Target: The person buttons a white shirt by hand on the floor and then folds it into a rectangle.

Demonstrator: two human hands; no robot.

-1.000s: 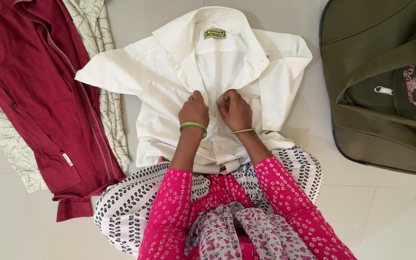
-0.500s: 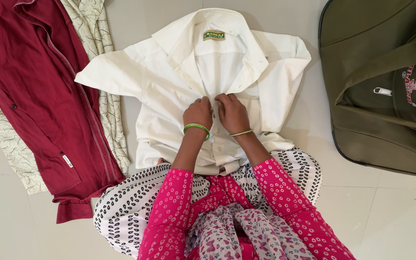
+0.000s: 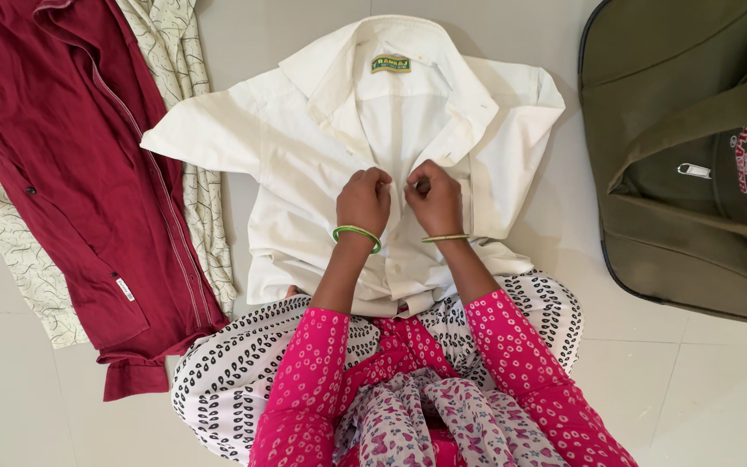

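Here the white shirt (image 3: 304, 164) lies face up on the tiled floor (image 3: 719, 380) in the upper middle of the frame, its long axis running top to bottom, collar toward the top edge and hem against the person's patterned lap at the bottom. Both hands meet at the button line in the centre: the left hand (image 3: 363, 201), with a green bangle at its wrist, and the right hand (image 3: 435, 199), with a thin gold bangle, each have the grip curled and pinching the shirt's front edges, knuckles nearly touching. One sleeve spreads toward the left; the other is folded in at the right. At the left of the frame a maroon shirt (image 3: 62, 164) lies over a cream printed cloth (image 3: 19, 259), just beside the white sleeve. An olive bag (image 3: 650, 216) fills the right side, apart from the shirt.
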